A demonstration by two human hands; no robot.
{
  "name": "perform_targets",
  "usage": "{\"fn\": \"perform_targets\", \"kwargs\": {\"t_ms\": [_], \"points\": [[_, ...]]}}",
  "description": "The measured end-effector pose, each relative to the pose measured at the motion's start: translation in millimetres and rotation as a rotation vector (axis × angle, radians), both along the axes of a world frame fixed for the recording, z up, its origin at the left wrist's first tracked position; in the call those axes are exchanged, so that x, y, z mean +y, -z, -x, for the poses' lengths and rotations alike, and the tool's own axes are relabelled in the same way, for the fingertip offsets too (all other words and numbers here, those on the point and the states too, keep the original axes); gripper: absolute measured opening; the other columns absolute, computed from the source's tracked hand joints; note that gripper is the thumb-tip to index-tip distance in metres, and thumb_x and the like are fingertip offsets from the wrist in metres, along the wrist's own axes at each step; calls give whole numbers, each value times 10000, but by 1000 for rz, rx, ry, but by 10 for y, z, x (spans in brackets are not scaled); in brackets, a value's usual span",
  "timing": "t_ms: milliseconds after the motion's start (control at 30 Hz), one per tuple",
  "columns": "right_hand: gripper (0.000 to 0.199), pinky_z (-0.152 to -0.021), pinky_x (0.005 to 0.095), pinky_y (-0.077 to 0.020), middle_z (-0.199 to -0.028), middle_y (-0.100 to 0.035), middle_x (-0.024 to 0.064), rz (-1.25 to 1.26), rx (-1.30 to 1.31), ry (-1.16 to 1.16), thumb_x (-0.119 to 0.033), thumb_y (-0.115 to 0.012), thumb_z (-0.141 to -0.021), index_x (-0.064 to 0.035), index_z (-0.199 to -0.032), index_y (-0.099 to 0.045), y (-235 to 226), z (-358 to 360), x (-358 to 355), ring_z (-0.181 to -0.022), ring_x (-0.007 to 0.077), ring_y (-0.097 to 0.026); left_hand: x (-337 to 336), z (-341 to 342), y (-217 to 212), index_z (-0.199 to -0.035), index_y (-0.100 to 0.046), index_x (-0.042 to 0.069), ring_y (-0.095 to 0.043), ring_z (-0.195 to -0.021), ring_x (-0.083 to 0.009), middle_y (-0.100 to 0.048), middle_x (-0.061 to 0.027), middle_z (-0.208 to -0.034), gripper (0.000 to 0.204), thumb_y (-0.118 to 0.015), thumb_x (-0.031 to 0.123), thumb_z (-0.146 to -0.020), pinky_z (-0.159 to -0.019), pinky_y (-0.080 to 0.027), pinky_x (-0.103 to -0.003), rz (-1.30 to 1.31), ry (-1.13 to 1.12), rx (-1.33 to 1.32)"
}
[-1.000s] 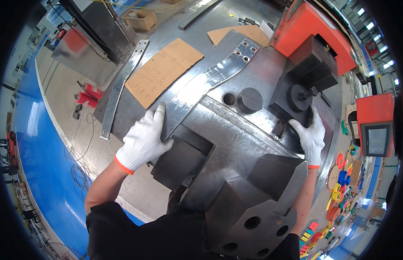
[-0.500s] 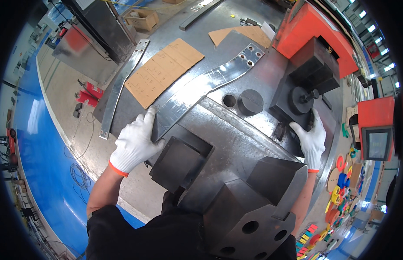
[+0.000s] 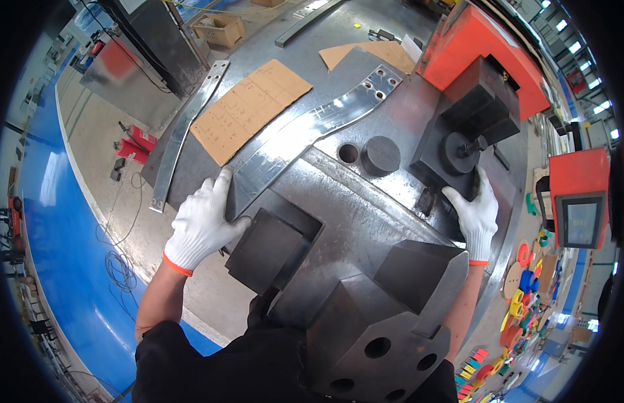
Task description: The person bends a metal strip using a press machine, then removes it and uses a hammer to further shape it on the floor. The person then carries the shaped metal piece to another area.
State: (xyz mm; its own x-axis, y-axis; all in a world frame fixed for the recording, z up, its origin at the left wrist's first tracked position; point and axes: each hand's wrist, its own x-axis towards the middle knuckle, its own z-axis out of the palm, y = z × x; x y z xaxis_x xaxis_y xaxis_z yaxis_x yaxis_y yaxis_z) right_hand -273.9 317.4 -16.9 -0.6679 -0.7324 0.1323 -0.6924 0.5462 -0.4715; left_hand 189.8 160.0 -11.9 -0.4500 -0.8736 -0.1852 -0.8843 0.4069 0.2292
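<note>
My left hand (image 3: 199, 225), in a white glove with an orange cuff, grips the near end of a wide, bent metal bar (image 3: 285, 144). Its fingers lie at one edge and the thumb at the other. Holes show in the bar's far end. At the right, my right hand (image 3: 474, 213), gloved alike, has thumb and forefinger spread beside a dark steel block (image 3: 433, 151). A round knob (image 3: 460, 153) sits against that block. Whether the right fingertips touch the block, I cannot tell. The right forearm is partly hidden behind a large dark steel block with holes (image 3: 386, 336).
A marked cardboard sheet (image 3: 251, 111) and a narrower metal bar (image 3: 188, 138) lie left of the wide bar. A short steel cylinder (image 3: 380, 156) stands by a hole in the steel table (image 3: 345, 215). A red machine housing (image 3: 473, 47) rises at the far right.
The whole view has shifted slightly to the left. Both hands keep nearly the same places, and the bar shows no clear movement on the table.
</note>
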Motion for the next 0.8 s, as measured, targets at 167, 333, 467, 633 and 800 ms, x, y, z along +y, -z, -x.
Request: {"fn": "perform_targets", "kwargs": {"t_ms": [167,333,467,633,800], "points": [[984,-1160,435,-508,-1463,-659,244,1,24,-8,-401,-956,-768,-2,-1557,-525,52,55,24,-1355,361,-652,28,9,10,-1582,-414,9,-729,-1002,-455,-663,-279,-1157,991,-883,335,-772,-881,-608,-508,24,3,7],[969,-1161,433,-507,-1462,-660,243,-18,23,5,-393,-956,-769,-4,-1549,-533,4,15,2,-1359,361,-650,42,36,41,-1592,-425,34,-725,-1010,-453,-666,-272,-1148,971,-860,286,-761,-887,-603,-498,-3,-52,6],[967,-1161,421,-506,-1469,-659,238,7,-16,9,-354,-968,-763,-1,-1551,-535,-18,-14,-3,-1364,343,-650,43,50,82,-1576,-445,33,-728,-980,-446,-668,-260,-1093,949,-851,292,-759,-881,-605,-492,6,-46,39],[981,-1160,408,-506,-1470,-663,235,47,16,-13,-326,-978,-760,15,-1560,-524,44,10,10,-1354,323,-659,-6,183,55,-1551,-459,8,-728,-957,-448,-664,-256,-1067,922,-849,306,-771,-870,-609,-496,14,-31,45],[948,-1175,401,-490,-1468,-664,239,73,-65,-29,-316,-958,-787,27,-1556,-522,145,134,50,-1376,320,-645,-26,236,92,-1564,-433,4,-732,-937,-455,-659,-264,-1099,948,-872,335,-791,-856,-614,-505,14,2,51]]}}
